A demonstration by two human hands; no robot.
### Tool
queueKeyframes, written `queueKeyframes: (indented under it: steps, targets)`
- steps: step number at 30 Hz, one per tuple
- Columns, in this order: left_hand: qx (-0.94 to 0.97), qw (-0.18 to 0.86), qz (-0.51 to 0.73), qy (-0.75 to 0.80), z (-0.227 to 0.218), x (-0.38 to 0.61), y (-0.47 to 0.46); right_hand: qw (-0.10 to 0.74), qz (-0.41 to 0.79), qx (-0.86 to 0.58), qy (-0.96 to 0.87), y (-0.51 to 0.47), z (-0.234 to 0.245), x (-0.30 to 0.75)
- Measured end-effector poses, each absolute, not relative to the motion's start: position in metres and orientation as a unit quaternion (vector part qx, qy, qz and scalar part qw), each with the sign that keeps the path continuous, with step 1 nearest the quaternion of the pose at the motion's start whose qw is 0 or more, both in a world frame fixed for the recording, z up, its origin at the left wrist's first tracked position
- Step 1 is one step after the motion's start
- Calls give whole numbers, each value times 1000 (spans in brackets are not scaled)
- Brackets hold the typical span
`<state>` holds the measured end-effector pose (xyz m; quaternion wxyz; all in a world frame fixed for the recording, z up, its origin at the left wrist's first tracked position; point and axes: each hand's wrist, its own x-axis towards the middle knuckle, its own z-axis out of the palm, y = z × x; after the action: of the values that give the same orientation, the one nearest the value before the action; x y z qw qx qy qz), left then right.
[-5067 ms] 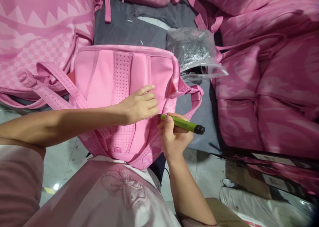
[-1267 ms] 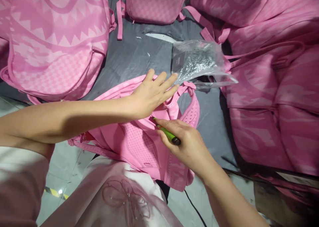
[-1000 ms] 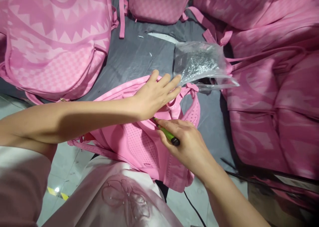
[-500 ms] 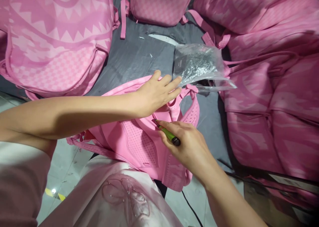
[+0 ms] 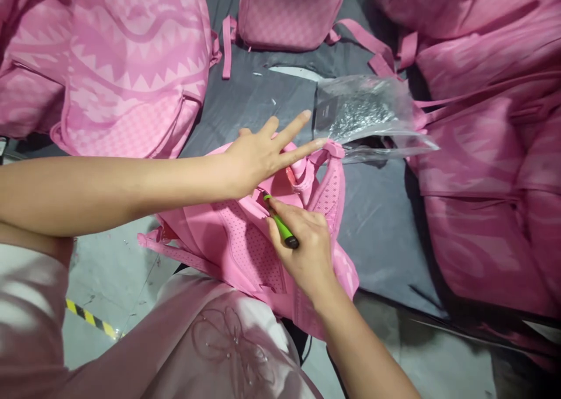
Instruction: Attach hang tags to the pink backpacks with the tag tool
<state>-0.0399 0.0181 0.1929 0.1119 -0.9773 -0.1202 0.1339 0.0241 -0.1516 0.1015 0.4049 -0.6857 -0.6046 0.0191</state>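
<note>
A pink backpack (image 5: pixel 252 253) leans across the table edge and my lap, its perforated back panel and shoulder strap facing up. My right hand (image 5: pixel 302 241) is closed around a slim green pen-shaped tool (image 5: pixel 281 228) with a black end. The tool's dark tip meets the pink fabric near the top of the back panel; its exact kind does not show. Over the backpack's upper part lies my left hand (image 5: pixel 258 159), fingers spread and gripping nothing. One of its fingertips reaches the strap's top near a clear plastic bag (image 5: pixel 372 110) with dark contents.
Pink patterned backpacks stand at the left (image 5: pixel 135 66) and are heaped at the right (image 5: pixel 477 212). A small pink checkered bag (image 5: pixel 291 13) sits at the back. A dark grey cover (image 5: pixel 377 224) lies over the table. Yellow-black tape (image 5: pixel 92 318) marks the tiled floor.
My left hand has spread its fingers wider and shifted slightly left. My right hand has moved left and a little up with the green tool. The camera view has shifted a little.
</note>
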Motion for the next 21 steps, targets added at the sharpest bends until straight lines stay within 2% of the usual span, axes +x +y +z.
queueKeyframes:
  steps: [9,16,21]
  targets:
    - [-987,71,128,-65,184,-42,40,415,27,-687,-596,-149,102,27]
    - [-979,101,133,-115,186,-35,27,451,31,-691,-564,-139,97,20]
    - [-988,69,120,-66,183,-39,40,446,42,-703,-552,-141,98,19]
